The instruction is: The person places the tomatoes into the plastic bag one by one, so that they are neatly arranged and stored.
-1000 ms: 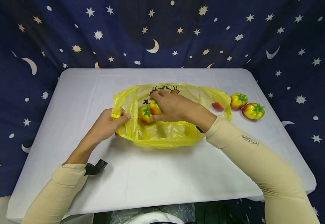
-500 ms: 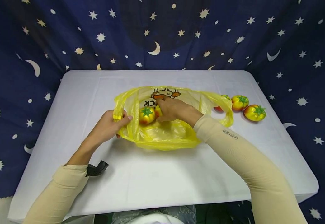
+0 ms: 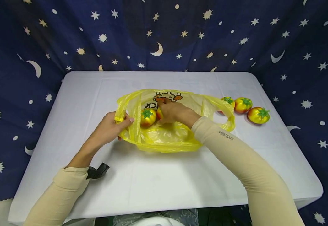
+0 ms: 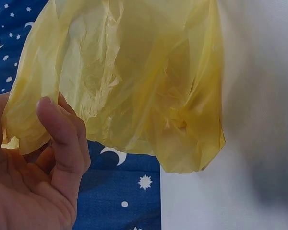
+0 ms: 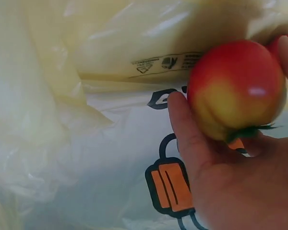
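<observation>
A yellow plastic bag [image 3: 169, 147] lies with its mouth held wide on the table. At its left edge my left hand [image 3: 110, 127] grips the bag's handle; the left wrist view shows this hand [image 4: 48, 158] with fingers curled at the film. My right hand [image 3: 172, 111] is inside the bag. In the right wrist view its thumb and fingers lie around a red-and-yellow tomato [image 5: 237, 86] with a green calyx. Beside that hand, another tomato [image 3: 148, 117] rests in the bag. From the head view, the held tomato is mostly hidden.
To the right of the bag, a tomato [image 3: 243, 104] and another tomato [image 3: 258, 115] lie on the white-covered table [image 3: 152, 179]. A third tomato [image 3: 228, 101] sits partly behind the bag's right handle. A starry blue curtain [image 3: 124, 34] surrounds the table.
My right hand has moved down and slightly right inside the bag with the tomato, away from the other tomato's top. My left hand keeps its grip on the handle.
</observation>
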`<action>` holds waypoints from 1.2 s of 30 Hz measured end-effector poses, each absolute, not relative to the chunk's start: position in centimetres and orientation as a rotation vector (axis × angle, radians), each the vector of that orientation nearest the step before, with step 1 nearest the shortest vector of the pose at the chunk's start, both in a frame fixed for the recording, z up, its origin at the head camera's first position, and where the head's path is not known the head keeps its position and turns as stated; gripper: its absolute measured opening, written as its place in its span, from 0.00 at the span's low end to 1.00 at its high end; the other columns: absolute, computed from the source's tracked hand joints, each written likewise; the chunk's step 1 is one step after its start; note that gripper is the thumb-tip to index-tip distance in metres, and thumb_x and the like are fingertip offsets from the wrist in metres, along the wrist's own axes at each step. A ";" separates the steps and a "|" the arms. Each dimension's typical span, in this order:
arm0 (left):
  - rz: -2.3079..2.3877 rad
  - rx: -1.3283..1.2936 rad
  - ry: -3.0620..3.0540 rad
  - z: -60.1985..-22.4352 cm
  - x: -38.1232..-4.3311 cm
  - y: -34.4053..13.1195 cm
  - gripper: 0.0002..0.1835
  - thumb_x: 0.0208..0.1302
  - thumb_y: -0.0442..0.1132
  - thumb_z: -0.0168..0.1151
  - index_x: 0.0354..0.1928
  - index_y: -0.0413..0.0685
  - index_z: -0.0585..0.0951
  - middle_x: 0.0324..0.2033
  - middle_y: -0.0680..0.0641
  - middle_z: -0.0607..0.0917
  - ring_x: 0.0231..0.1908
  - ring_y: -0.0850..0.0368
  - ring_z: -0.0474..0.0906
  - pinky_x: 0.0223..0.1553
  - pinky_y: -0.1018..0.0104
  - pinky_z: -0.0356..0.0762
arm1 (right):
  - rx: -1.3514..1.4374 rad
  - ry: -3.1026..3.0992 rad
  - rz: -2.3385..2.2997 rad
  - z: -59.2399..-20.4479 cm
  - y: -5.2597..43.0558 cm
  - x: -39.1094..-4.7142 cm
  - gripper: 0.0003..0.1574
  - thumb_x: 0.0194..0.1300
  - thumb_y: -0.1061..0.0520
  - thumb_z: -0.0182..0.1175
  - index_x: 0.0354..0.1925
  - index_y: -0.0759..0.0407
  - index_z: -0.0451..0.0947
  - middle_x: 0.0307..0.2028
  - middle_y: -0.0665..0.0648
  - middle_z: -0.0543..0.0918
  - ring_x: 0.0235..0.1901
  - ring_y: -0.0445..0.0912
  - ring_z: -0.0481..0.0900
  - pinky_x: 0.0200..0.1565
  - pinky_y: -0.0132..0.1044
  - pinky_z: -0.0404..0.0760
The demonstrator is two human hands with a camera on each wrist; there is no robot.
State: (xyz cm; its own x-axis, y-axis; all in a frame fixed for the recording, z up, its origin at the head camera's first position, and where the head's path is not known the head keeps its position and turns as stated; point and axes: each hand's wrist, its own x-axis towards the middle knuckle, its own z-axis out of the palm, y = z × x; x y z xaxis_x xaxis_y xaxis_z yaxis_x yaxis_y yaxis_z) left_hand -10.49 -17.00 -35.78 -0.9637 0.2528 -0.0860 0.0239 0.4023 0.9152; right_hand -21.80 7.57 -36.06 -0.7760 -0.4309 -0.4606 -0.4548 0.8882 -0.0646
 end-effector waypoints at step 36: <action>1.585 0.214 2.442 -35.7 -10.5 -16.5 0.14 0.74 0.47 0.60 0.38 0.41 0.77 0.25 0.43 0.82 0.20 0.50 0.77 0.21 0.53 0.80 | -0.769 2.755 -0.108 -24.8 12.7 -15.5 0.48 0.68 0.30 0.59 0.77 0.43 0.57 0.72 0.55 0.64 0.68 0.55 0.66 0.61 0.65 0.70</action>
